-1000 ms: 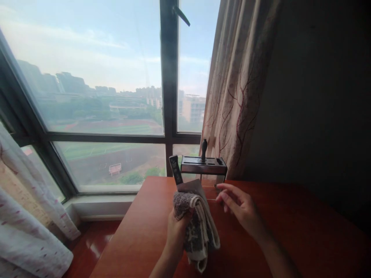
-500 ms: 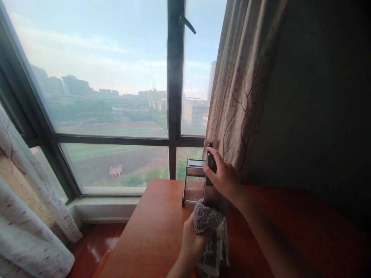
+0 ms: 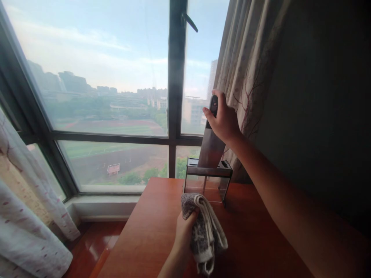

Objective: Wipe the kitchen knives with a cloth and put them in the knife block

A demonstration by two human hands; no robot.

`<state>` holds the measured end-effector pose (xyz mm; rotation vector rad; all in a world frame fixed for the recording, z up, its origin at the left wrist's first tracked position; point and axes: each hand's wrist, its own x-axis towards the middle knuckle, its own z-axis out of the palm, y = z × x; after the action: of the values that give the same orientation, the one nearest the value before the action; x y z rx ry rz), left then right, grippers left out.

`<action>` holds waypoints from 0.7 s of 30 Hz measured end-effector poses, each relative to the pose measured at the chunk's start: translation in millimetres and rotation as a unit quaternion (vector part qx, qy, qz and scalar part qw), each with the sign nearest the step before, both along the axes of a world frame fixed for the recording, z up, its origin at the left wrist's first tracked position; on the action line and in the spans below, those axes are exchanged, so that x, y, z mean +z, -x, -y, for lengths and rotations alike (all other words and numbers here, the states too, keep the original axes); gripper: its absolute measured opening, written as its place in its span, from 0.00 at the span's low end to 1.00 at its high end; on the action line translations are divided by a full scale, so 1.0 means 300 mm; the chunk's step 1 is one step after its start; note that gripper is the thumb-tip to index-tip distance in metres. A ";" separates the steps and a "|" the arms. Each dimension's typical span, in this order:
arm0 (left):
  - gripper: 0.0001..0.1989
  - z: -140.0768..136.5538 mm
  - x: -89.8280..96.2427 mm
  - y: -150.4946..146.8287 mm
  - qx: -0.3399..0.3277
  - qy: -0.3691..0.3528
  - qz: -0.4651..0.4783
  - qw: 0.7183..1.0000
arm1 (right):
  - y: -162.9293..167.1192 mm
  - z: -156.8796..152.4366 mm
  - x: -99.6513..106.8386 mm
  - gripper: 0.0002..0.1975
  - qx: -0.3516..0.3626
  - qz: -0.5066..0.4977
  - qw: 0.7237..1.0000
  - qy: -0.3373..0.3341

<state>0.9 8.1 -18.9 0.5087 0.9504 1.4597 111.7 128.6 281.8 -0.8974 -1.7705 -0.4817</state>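
My right hand [image 3: 224, 119] grips the black handle of a kitchen knife [image 3: 212, 148], which has a wide dark blade pointing downward. The blade's lower end meets the top of a see-through knife holder [image 3: 193, 181] with a dark slotted top; I cannot tell whether the tip has entered a slot. Closer to me, my left hand [image 3: 185, 226] is closed around a folded grey and white towel [image 3: 203, 231]. The towel hangs over the table, apart from the blade, and overlaps the holder's lower front in view.
The holder stands on a reddish-brown wooden table [image 3: 153, 224], near its far edge. Behind are a large window with a dark frame [image 3: 116, 137] and a patterned curtain [image 3: 246, 77]. Another curtain [image 3: 29, 216] hangs at the left, beside the low sill [image 3: 107, 206].
My right hand has raised the knife from beside the towel to above the holder. The towel has come away from the blade, and my left hand has moved slightly left.
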 end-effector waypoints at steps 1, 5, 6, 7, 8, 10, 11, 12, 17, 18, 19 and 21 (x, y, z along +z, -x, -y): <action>0.22 -0.001 -0.001 0.001 0.002 0.006 0.011 1.000 | 0.012 -0.011 0.002 0.25 0.001 0.007 1.000 0.008; 0.22 -0.014 -0.003 0.009 0.018 0.020 0.034 0.999 | 0.045 -0.042 0.000 0.26 -0.007 0.022 0.999 0.034; 0.22 -0.020 -0.003 0.013 0.021 0.023 0.035 0.999 | 0.051 -0.046 -0.002 0.26 -0.008 0.025 0.999 0.034; 0.21 -0.024 -0.002 0.016 0.025 0.025 0.037 0.999 | 0.056 -0.049 -0.005 0.26 -0.008 0.027 0.999 0.033; 0.20 -0.029 -0.001 0.020 0.030 0.026 0.037 0.999 | 0.061 -0.053 -0.009 0.26 -0.008 0.029 0.999 0.031; 0.18 -0.034 0.003 0.025 0.038 0.034 0.041 0.998 | 0.070 -0.061 -0.017 0.27 -0.009 0.031 0.999 0.032; 0.17 -0.035 0.006 0.026 0.040 0.038 0.049 0.997 | 0.075 -0.066 -0.021 0.27 -0.010 0.032 0.999 0.036; 0.17 -0.034 0.008 0.026 0.040 0.042 0.057 0.997 | 0.079 -0.072 -0.026 0.27 -0.011 0.034 0.999 0.040; 0.18 -0.034 0.009 0.023 0.032 0.046 0.083 0.995 | 0.098 -0.102 -0.049 0.27 -0.012 0.037 0.998 0.059; 0.18 -0.035 0.005 0.023 0.029 0.048 0.087 0.995 | 0.101 -0.107 -0.057 0.27 -0.013 0.035 0.997 0.063; 0.18 -0.036 0.000 0.022 0.024 0.050 0.095 0.994 | 0.104 -0.111 -0.067 0.28 -0.014 0.033 0.997 0.068; 0.19 -0.036 -0.011 0.020 0.000 0.059 0.126 0.990 | 0.108 -0.117 -0.095 0.28 -0.014 0.031 0.996 0.081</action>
<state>-5.1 18.9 -22.1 0.2300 0.8279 1.4209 79.3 163.8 253.1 -1.0318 -1.8759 -0.3921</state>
